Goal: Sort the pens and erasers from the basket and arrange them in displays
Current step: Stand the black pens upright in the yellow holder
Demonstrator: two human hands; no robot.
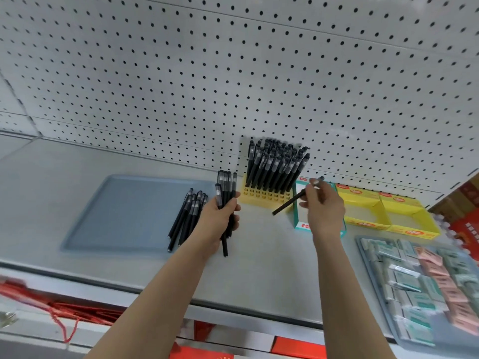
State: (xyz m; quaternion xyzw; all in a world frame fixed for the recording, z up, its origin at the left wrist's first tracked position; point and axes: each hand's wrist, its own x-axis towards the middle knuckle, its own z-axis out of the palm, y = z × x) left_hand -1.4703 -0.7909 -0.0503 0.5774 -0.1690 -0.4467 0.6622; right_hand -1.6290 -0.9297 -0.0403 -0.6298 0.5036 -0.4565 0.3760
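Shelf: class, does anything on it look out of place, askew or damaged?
Nothing looks damaged or spilled. The pens in the yellow holder fan out to the right rather than stand straight, and loose pens lie in a heap at the right of the blue tray, not yet sorted.

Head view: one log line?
left hand holds pen bundle | right hand pinches single pen | yellow rack part-filled | loose pens on tray

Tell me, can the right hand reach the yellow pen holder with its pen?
Probably yes. The right hand, pinching one pen, hovers just beside the yellow pen holder; nothing lies between them, and the holder's front holes look empty.
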